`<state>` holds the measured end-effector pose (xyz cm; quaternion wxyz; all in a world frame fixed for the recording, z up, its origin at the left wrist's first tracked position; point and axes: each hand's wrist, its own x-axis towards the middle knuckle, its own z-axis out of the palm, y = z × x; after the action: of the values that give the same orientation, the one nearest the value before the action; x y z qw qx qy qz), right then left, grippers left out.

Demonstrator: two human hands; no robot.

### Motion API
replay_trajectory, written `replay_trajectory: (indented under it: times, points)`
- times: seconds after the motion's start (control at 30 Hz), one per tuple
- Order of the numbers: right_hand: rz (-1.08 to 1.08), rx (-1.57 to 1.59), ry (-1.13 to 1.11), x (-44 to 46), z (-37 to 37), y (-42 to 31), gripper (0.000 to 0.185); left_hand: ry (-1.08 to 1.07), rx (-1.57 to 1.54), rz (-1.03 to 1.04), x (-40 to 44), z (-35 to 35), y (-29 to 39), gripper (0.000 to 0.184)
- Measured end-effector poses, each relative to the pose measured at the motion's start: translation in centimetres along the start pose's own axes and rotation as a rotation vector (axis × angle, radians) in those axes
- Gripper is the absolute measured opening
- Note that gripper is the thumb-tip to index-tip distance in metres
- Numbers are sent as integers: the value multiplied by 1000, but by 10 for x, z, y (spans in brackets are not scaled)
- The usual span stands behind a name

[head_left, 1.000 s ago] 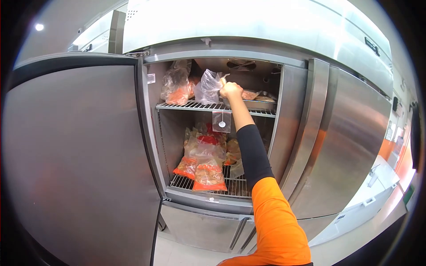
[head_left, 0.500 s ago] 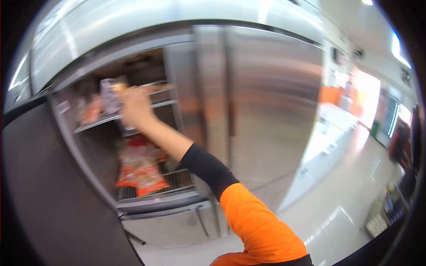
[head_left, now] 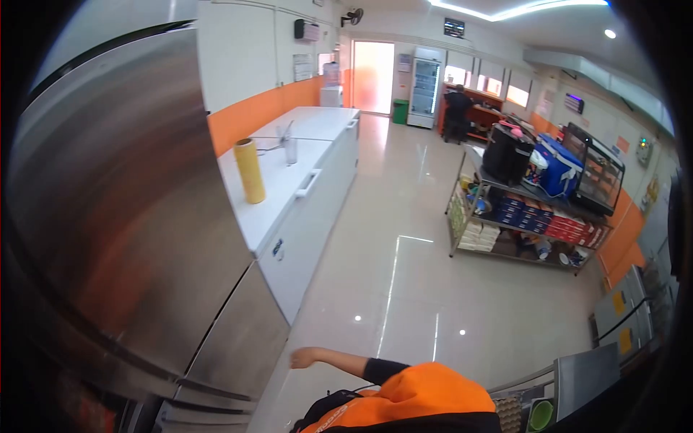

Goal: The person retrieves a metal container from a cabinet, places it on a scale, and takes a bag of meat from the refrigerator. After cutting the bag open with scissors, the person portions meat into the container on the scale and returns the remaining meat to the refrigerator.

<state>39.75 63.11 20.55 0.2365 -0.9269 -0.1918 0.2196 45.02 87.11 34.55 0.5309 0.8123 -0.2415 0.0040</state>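
Note:
My right hand (head_left: 306, 357) hangs low in front of the steel refrigerator (head_left: 137, 195), apart from it. Its fingers are curled in, and no object shows in them. The arm wears an orange sleeve with a black cuff. My left hand is out of view. At the lower left edge, a dim, blurred bit of the refrigerator's inside shows something reddish (head_left: 97, 411).
A white chest freezer (head_left: 310, 198) beside the refrigerator bears a yellow roll (head_left: 250, 172) and a clear container (head_left: 291, 150). Rightward stands a wheeled steel rack (head_left: 462, 238) with boxes and bags. A person (head_left: 456, 114) is near the far counter.
My view has swung right, from the open refrigerator compartment to the room. My right hand has left the shelf with the packages and come down beside my body.

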Motion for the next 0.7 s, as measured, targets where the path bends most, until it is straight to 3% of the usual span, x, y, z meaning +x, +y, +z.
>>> replay_trajectory:
  times: [0.03, 0.07, 0.13, 0.23, 0.33, 0.47, 0.5, 0.57, 0.63, 0.67, 0.7]
  points:
    - [391, 269, -167, -21, 32, 48, 46, -60, -10, 4, 11, 24, 5, 34]
    - [616, 661, -141, -71, 35, 57, 48, -116, -13, 6, 22, 50, 7, 34]
    - [731, 948, -113, -130, 48, 90, 52, -221, -15, 6, 43, 96, 12, 33]
    - [794, 1125, -47, -172, 39, 139, 51, -362, -2, -4, 75, 162, 13, 33]
    - [710, 1218, 102, -180, 15, 205, 52, -482, 33, -27, 113, 229, 2, 32]
    - [465, 1097, 322, -193, -18, 323, 48, -624, 114, -81, 172, 325, -24, 31]
    - [589, 1273, 481, -199, -15, 351, 39, -657, 145, -104, 188, 349, -35, 31]
    - [800, 636, 358, -215, -9, 422, 30, -728, 226, -157, 221, 396, -54, 31]
    - [1050, 749, 605, -256, 1, 441, 28, -799, 333, -238, 251, 438, -77, 31]
    - [910, 494, 505, -285, 12, 451, 29, -836, 386, -283, 264, 456, -89, 30]
    - [1008, 417, 299, -304, 21, 464, 35, -868, 452, -327, 276, 474, -101, 30]
